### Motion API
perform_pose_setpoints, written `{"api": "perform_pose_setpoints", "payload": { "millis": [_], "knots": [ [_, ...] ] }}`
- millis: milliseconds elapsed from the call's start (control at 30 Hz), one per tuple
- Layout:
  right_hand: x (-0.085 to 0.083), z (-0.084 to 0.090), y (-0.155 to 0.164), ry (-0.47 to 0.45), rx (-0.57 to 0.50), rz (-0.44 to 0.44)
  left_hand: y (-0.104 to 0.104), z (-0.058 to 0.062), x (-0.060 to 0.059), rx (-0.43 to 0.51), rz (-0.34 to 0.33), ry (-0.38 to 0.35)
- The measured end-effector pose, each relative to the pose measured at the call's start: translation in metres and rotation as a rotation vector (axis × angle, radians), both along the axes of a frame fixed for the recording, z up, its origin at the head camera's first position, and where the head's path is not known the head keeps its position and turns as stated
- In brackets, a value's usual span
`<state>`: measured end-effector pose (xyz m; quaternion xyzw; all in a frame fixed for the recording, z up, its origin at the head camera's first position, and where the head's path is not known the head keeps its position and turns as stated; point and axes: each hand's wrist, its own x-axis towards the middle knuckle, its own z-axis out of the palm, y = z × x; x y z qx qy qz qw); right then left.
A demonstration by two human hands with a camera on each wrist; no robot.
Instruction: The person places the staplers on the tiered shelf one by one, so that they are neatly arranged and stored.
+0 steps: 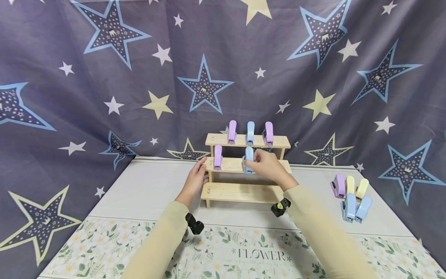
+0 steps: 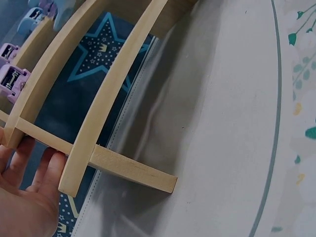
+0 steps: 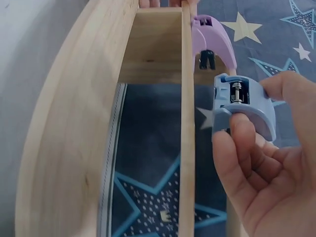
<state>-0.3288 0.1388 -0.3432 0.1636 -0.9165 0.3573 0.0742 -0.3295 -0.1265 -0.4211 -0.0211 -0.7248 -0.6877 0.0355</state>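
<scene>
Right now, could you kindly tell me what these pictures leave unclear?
Head view: small print under FLOWER, too small to read.
Head view: lower end of the left yellow stapler, behind a blue stapler.
Left wrist view: rest of the left hand, cut off by left and bottom edges.
Right wrist view: part of the held stapler, behind fingers of the right hand.

Four purple staplers [image 1: 218, 155], four blue staplers [image 1: 250, 131], two yellow staplers [image 1: 362, 187]; one wooden rack [image 1: 208, 203], three shelves [image 1: 240, 192].
</scene>
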Motion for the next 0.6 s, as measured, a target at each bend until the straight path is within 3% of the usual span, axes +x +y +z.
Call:
{"api": "perform_pose_setpoints", "payload": {
  "millis": [200, 367, 467, 600],
  "knots": [
    [-0.009, -0.005, -0.018, 0.018, -0.033, 0.003, 0.000, 0.003, 0.000, 0.021, -0.024, -0.009],
    [-0.015, -0.011, -0.025, 0.025, -0.051, 0.005, 0.002, 0.018, 0.012, 0.015, -0.035, -0.025],
    [-0.017, -0.013, -0.028, 0.020, -0.053, -0.003, 0.002, 0.015, 0.011, 0.017, -0.030, -0.014],
    [-0.019, -0.014, -0.032, 0.007, -0.039, -0.019, 0.001, 0.002, 0.002, 0.020, -0.016, 0.000]
  ]
}}
